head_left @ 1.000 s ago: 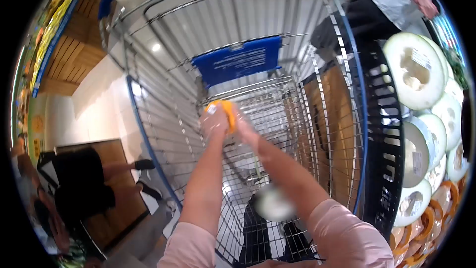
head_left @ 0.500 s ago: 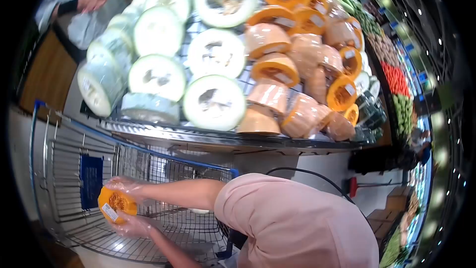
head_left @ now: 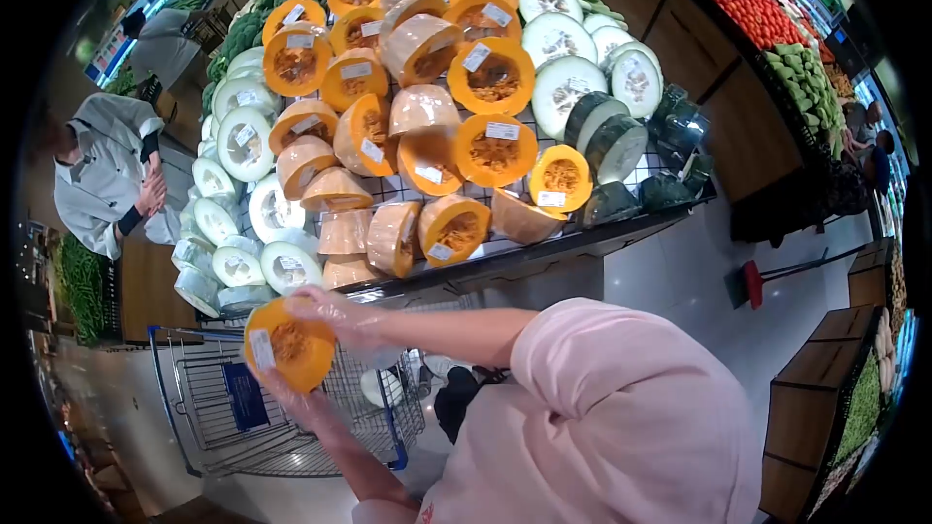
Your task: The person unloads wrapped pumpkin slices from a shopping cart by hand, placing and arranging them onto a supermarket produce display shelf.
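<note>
A cut pumpkin piece (head_left: 309, 354) with orange flesh, seeds and a white label is held between both hands in front of the display. My right hand (head_left: 335, 315), in a clear plastic glove, grips its upper edge. From below, my left hand (head_left: 306, 406) supports it, also gloved, its fingers partly hidden behind the piece. Beneath the hands stands a wire shopping cart (head_left: 277, 451) with blue trim and a blue panel (head_left: 245, 396). A pale round object (head_left: 381, 388) shows at the cart's right side.
The display holds several wrapped pumpkin pieces (head_left: 492, 148), cut winter melons (head_left: 245, 144) and dark green squash pieces (head_left: 616, 147). A person in a white jacket (head_left: 107, 175) stands at the left with hands together. A red-headed broom (head_left: 752, 283) is at the right.
Both hands have moved with the pumpkin piece, from low over the cart to nearer the display's front edge. The view has shifted, showing more of the display and the person at left.
</note>
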Demonstrator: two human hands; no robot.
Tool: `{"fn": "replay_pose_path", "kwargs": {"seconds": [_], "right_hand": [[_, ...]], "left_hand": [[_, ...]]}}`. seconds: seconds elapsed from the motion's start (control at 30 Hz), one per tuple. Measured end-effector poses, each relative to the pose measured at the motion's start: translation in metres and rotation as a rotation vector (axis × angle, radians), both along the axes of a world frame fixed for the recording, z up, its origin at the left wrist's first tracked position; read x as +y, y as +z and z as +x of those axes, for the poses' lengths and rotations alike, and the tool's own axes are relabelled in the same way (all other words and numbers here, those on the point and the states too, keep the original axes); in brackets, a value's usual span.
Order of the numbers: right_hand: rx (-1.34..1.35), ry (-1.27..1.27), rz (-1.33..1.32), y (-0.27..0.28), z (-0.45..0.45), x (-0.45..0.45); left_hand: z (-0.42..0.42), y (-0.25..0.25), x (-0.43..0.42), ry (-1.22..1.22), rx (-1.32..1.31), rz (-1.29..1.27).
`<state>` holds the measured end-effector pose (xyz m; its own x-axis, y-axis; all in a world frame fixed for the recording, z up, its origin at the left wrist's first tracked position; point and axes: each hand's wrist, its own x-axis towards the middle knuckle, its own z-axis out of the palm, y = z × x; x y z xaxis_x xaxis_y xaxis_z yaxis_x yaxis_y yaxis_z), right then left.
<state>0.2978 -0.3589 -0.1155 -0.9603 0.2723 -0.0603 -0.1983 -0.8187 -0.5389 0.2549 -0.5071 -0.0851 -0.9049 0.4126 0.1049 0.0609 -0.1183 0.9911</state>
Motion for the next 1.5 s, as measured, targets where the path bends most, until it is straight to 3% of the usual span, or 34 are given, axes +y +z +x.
{"fn": "replay_pose_path", "kwargs": {"seconds": [0.1,0.2,0.23,0.27,0.3,0.4,0.53,0.63,0.73,0.77,0.8,0.9,0.93,1.0,1.1,1.2,1.5], "right_hand": [[-0.16,0.048,0.288,0.026,0.086,0.066],[-0.412,-0.037,0.296,0.028,0.157,0.106],[-0.288,-0.014,0.256,0.029,0.181,0.114],[-0.163,0.002,0.221,0.026,0.207,0.121],[-0.221,-0.037,0.145,0.021,0.236,0.123],[-0.276,-0.192,0.08,0.023,0.314,0.117],[-0.407,-0.507,-0.045,-0.007,0.39,0.098],[-0.288,-0.759,-0.158,-0.046,0.444,0.08],[-0.169,-0.949,-0.128,-0.051,0.481,0.078],[-0.157,-0.969,-0.091,-0.046,0.495,0.08],[-0.14,-0.995,-0.056,-0.041,0.507,0.083],[-0.204,-1.081,-0.018,-0.032,0.546,0.103],[-0.209,-1.098,-0.016,-0.027,0.555,0.114],[-0.238,-1.118,-0.044,-0.017,0.567,0.135],[-0.194,-1.089,-0.064,-0.014,0.578,0.163],[-0.139,-1.045,-0.064,-0.018,0.584,0.181],[-0.13,-0.977,-0.195,-0.057,0.605,0.188]], "left_hand": [[0.011,-0.014,0.033,-0.133,-0.408,0.136],[0.052,0.002,0.089,-0.519,-0.382,0.097],[0.074,0.021,0.109,-0.569,-0.388,0.012],[0.087,0.022,0.124,-0.66,-0.319,-0.127],[0.088,0.009,0.136,-0.82,-0.218,-0.18],[0.127,0.05,0.173,-1.115,0.078,-0.439],[0.186,0.088,0.22,-1.4,0.459,-0.549],[0.227,0.101,0.245,-1.571,0.518,-0.625],[0.224,0.081,0.268,-1.578,0.269,-0.597],[0.215,0.065,0.281,-1.504,0.393,-0.618],[0.204,0.028,0.3,-1.325,0.748,-0.617],[0.204,0.028,0.336,-1.106,1.237,-0.68],[0.209,0.016,0.352,-0.996,1.396,-0.492],[0.225,0.006,0.394,-1.008,1.644,-0.409],[0.266,0.013,0.46,-1.484,1.43,-1.315],[0.282,0.01,0.49,-1.602,1.167,-1.684],[0.268,-0.061,0.516,-1.714,0.497,-1.661]]}}
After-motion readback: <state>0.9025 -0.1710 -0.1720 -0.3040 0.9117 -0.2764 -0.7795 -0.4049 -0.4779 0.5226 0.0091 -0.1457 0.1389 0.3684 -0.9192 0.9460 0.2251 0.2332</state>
